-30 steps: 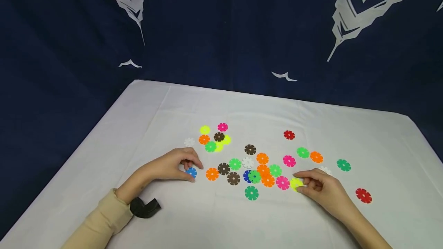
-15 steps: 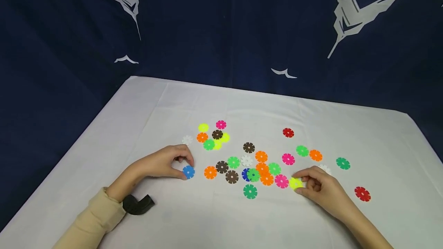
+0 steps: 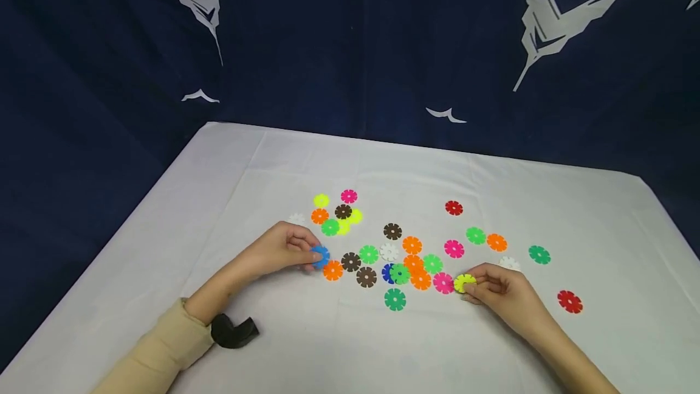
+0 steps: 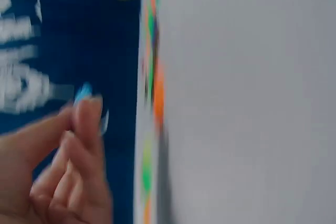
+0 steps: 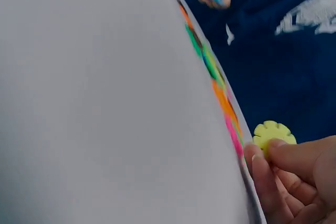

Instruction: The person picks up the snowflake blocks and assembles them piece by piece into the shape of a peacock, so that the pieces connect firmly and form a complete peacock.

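Note:
My left hand (image 3: 284, 249) pinches a light blue notched plastic disc (image 3: 321, 256) between thumb and fingers, raised off the white cloth. In the left wrist view the blue disc (image 4: 83, 93) is blurred and mostly covered by the fingertips. On the right, my right hand (image 3: 503, 293) pinches a yellow notched disc (image 3: 464, 283) by its edge; the right wrist view shows this yellow disc (image 5: 274, 134) standing up from thumb and fingers, above the table surface. An orange disc (image 3: 333, 270) lies just below the blue one, and a pink disc (image 3: 443, 283) lies beside the yellow one.
Several more notched discs lie across the table (image 3: 328, 345), including a dark green one (image 3: 395, 299), a red one (image 3: 570, 301) and a brown one (image 3: 366, 276). A black curved object (image 3: 234, 331) is by the left sleeve (image 3: 164, 345). A dark blue curtain (image 3: 350, 47) hangs behind.
Both hands have lifted their discs off the cloth. The left hand first drew the blue disc slightly left, then brought it up and right; the right hand has turned the yellow disc upward.

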Tool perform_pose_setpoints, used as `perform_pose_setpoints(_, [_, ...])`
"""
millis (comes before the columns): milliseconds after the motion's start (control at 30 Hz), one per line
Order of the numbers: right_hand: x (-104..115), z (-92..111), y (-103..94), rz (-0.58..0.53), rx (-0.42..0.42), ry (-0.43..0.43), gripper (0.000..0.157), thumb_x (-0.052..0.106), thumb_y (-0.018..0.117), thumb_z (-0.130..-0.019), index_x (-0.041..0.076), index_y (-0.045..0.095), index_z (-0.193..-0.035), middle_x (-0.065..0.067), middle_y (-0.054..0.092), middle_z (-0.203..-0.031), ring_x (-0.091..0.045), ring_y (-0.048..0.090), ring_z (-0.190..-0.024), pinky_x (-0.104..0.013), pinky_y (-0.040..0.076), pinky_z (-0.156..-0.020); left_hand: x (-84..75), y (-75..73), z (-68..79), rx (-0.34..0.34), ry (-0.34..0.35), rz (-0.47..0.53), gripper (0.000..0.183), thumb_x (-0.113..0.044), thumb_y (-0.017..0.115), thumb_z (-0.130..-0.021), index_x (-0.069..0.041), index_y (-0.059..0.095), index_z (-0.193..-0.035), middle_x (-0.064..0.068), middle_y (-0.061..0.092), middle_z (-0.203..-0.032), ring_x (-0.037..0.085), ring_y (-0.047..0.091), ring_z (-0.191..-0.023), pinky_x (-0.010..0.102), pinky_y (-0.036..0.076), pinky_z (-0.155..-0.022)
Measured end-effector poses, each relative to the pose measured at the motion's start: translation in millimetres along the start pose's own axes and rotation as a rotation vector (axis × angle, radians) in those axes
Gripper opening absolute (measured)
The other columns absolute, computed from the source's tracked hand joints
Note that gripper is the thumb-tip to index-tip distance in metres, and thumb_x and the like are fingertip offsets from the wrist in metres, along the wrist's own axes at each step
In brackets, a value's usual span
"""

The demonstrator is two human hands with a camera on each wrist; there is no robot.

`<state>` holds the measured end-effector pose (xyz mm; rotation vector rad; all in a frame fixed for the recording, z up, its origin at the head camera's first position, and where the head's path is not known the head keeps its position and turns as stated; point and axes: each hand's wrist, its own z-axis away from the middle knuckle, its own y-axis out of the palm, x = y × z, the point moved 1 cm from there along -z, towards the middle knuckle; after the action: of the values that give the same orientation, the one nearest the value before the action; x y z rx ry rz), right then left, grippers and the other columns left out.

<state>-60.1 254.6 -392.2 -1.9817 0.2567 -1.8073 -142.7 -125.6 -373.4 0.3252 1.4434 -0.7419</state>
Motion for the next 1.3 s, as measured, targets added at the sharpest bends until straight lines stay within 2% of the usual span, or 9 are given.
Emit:
perform_pose_setpoints(100, [11.5, 4.8, 15.9, -0.201, 0.058, 0.037, 0.018, -0.004, 0.063, -0.086, -0.013, 0.058, -0.1, -0.019, 0.067, -0.088, -0.027, 0.068, -0.078, -0.032, 0.055, -0.069, -3.3, 38.0, -6.8, 0.035, -0.097, 0.25, 0.018, -0.006, 0.066, -0.086, 0.007, 0.064, -0.099, 0.015, 0.068, -0.081, 0.021, 0.067, -0.067, 0.027, 0.056, -0.063])
perform_pose_setpoints(167, [18.0, 8.4, 30.5, -0.274, 0.086, 0.031, 0.018, -0.001, 0.062, -0.088, -0.013, 0.057, -0.101, -0.02, 0.067, -0.09, -0.028, 0.068, -0.08, -0.034, 0.055, -0.07, -4.1, 63.3, -9.5, 0.066, -0.148, 0.376, 0.02, -0.006, 0.065, -0.087, 0.007, 0.063, -0.102, 0.015, 0.069, -0.082, 0.018, 0.067, -0.068, 0.029, 0.056, -0.066])
perform_pose_setpoints(267, [22.7, 13.5, 52.2, -0.382, 0.119, -0.015, 0.017, -0.003, 0.058, -0.09, -0.016, 0.055, -0.1, -0.022, 0.066, -0.09, -0.029, 0.067, -0.08, -0.037, 0.055, -0.07, -5.2, 90.8, -11.2, 0.063, -0.191, 0.498, 0.018, -0.004, 0.064, -0.088, 0.008, 0.062, -0.101, 0.016, 0.068, -0.082, 0.019, 0.068, -0.07, 0.031, 0.056, -0.07])
perform_pose_setpoints(333, [23.2, 15.5, 63.1, -0.43, 0.124, -0.062, 0.016, -0.005, 0.056, -0.09, -0.018, 0.054, -0.099, -0.024, 0.066, -0.089, -0.03, 0.067, -0.079, -0.039, 0.055, -0.069, -5.1, 99.6, -10.8, 0.037, -0.216, 0.536, 0.016, -0.003, 0.064, -0.087, 0.007, 0.062, -0.1, 0.016, 0.068, -0.083, 0.022, 0.068, -0.072, 0.032, 0.055, -0.072])
perform_pose_setpoints(600, [22.9, 13.3, 81.2, -0.454, 0.068, -0.214, 0.01, -0.012, 0.056, -0.087, -0.016, 0.055, -0.096, -0.025, 0.066, -0.087, -0.031, 0.067, -0.081, -0.038, 0.054, -0.068, -2.2, 105.6, -11.2, 0.013, -0.233, 0.551, 0.02, 0.002, 0.062, -0.088, 0.01, 0.061, -0.106, 0.021, 0.067, -0.093, 0.028, 0.068, -0.081, 0.029, 0.054, -0.074])
perform_pose_setpoints(800, [24.6, 10.9, 88.5, -0.369, 0.01, -0.288, 0.013, -0.016, 0.06, -0.083, -0.01, 0.06, -0.094, -0.02, 0.067, -0.087, -0.028, 0.068, -0.08, -0.037, 0.054, -0.066, -3.6, 107.1, -11.2, 0.002, -0.224, 0.519, 0.021, 0.002, 0.063, -0.087, 0.01, 0.062, -0.106, 0.02, 0.068, -0.092, 0.028, 0.068, -0.08, 0.03, 0.054, -0.074])
perform_pose_setpoints(1100, [22.3, 10.3, 89.7, -0.24, -0.078, -0.431, 0.026, -0.024, 0.061, -0.076, -0.006, 0.063, -0.094, -0.02, 0.068, -0.085, -0.024, 0.068, -0.078, -0.032, 0.054, -0.065, -3.2, 110.8, -14.0, -0.012, -0.232, 0.563, 0.021, 0.0, 0.062, -0.088, 0.011, 0.061, -0.107, 0.021, 0.067, -0.093, 0.028, 0.068, -0.082, 0.024, 0.054, -0.072])
perform_pose_setpoints(1200, [21.6, 10.0, 90.5, -0.235, -0.099, -0.444, 0.027, -0.026, 0.06, -0.075, -0.006, 0.063, -0.094, -0.019, 0.068, -0.084, -0.023, 0.068, -0.078, -0.031, 0.054, -0.065, -3.6, 112.4, -13.8, -0.03, -0.238, 0.581, 0.021, 0.001, 0.061, -0.089, 0.011, 0.06, -0.108, 0.022, 0.067, -0.093, 0.027, 0.068, -0.082, 0.022, 0.054, -0.07])
perform_pose_setpoints(1300, [20.7, 9.3, 91.7, -0.294, -0.105, -0.432, 0.026, -0.027, 0.057, -0.077, -0.008, 0.062, -0.094, -0.021, 0.067, -0.084, -0.023, 0.068, -0.079, -0.032, 0.055, -0.064, -4.5, 113.7, -13.2, -0.047, -0.24, 0.602, 0.021, 0.0, 0.061, -0.089, 0.011, 0.06, -0.107, 0.023, 0.066, -0.093, 0.026, 0.068, -0.082, 0.02, 0.053, -0.069])
